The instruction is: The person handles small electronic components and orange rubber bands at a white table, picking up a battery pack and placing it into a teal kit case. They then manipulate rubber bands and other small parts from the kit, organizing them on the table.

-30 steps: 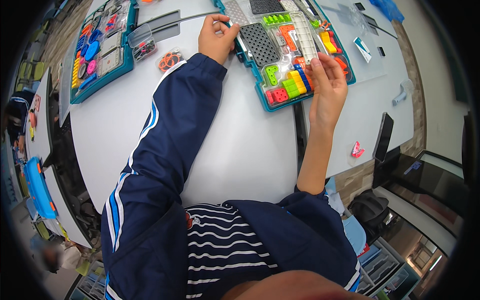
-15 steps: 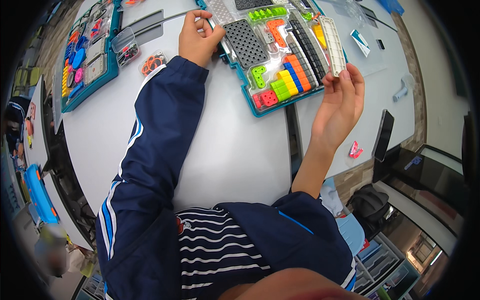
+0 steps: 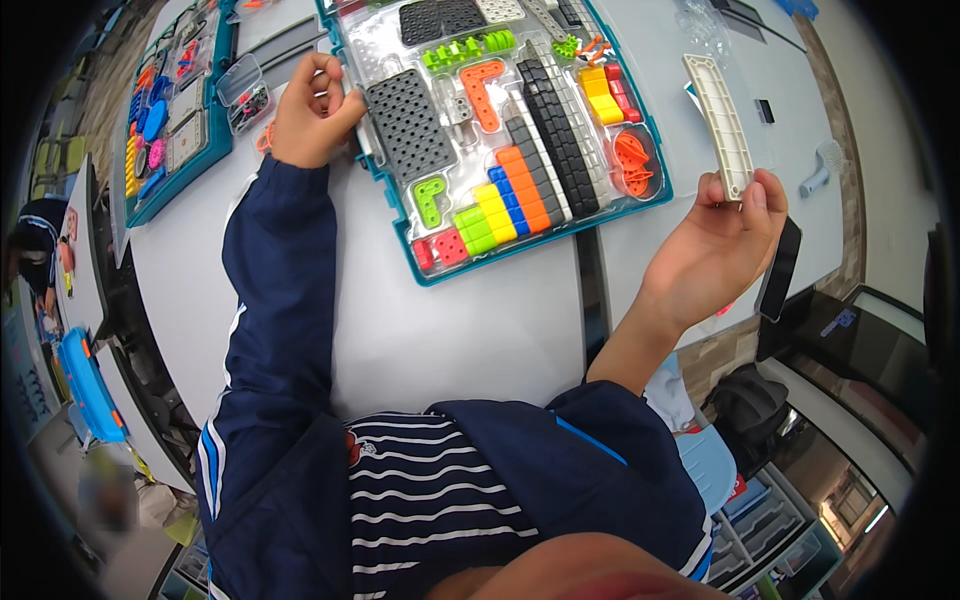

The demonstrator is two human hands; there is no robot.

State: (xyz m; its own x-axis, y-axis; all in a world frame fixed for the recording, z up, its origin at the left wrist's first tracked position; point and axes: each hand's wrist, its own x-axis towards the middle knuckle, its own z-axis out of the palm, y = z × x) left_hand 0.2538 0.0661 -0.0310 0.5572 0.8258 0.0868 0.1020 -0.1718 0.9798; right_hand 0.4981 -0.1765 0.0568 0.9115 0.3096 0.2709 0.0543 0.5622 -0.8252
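A teal case (image 3: 437, 276) of plastic building parts lies on the table, turned at an angle. My left hand (image 3: 318, 110) is closed at its left rim, thumb and curled fingers pressed against the edge. In my right hand (image 3: 715, 250), thumb and fingers pinch the near end of a long off-white plastic beam with a ribbed inside (image 3: 720, 125). The beam is held up to the right of the case. Inside the case are a dark grey perforated plate (image 3: 408, 125), an orange angled piece (image 3: 482, 92), rows of coloured blocks (image 3: 508, 200) and a black track strip (image 3: 560, 130).
Another teal case of parts (image 3: 180, 160) stands at the left, beside a small clear box (image 3: 245, 95). On the right part of the table (image 3: 640, 270) lie a black phone (image 3: 780, 268), a pale grey handled object (image 3: 822, 168) and crumpled clear plastic (image 3: 705, 30). A gap separates the tables.
The case has slid left and toward me, along with my left hand. My right hand has moved right and nearer, carrying the beam away from the case.
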